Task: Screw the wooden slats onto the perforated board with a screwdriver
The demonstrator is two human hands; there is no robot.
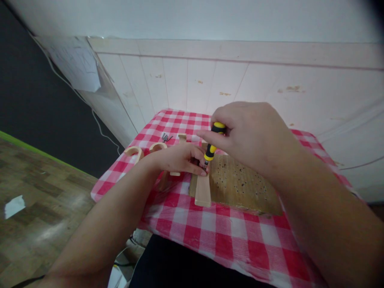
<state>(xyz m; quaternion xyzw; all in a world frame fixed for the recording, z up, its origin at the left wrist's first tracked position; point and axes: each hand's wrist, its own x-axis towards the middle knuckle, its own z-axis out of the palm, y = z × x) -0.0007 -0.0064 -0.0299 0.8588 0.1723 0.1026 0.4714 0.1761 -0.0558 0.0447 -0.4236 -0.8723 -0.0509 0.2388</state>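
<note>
Hands (247, 130) at screwdriver (210, 150), paper (75, 66) perhaps scribbled

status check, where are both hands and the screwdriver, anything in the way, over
Right grip around screwdriver, pointed down at strip. Left grip at strip, on board. Left fingers close beside bit.
</note>
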